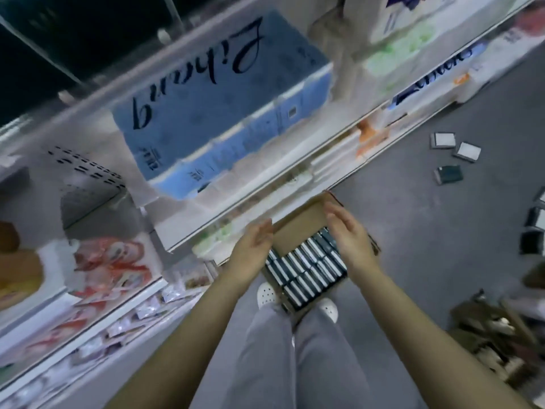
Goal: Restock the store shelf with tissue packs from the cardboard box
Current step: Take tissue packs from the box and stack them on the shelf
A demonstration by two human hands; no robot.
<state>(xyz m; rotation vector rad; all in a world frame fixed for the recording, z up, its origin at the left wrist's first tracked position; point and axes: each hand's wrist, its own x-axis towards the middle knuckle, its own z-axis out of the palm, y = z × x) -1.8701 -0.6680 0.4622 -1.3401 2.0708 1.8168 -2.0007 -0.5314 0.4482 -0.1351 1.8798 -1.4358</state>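
An open cardboard box (298,221) sits on the grey floor at my feet, against the base of the white store shelf (265,184). Rows of several dark tissue packs (306,270) fill its near half; its far half shows bare cardboard. My left hand (253,246) hovers over the box's left edge, fingers straight and palm turned inward, holding nothing. My right hand (343,228) hovers over the box's right side, fingers extended, palm facing the left hand, also empty.
A big blue tissue bundle (224,104) lies on the shelf above the box. Three loose packs (454,156) lie on the floor to the right. More packs (535,228) and clutter (495,332) sit at the right edge. Red packets (112,267) fill the left shelves.
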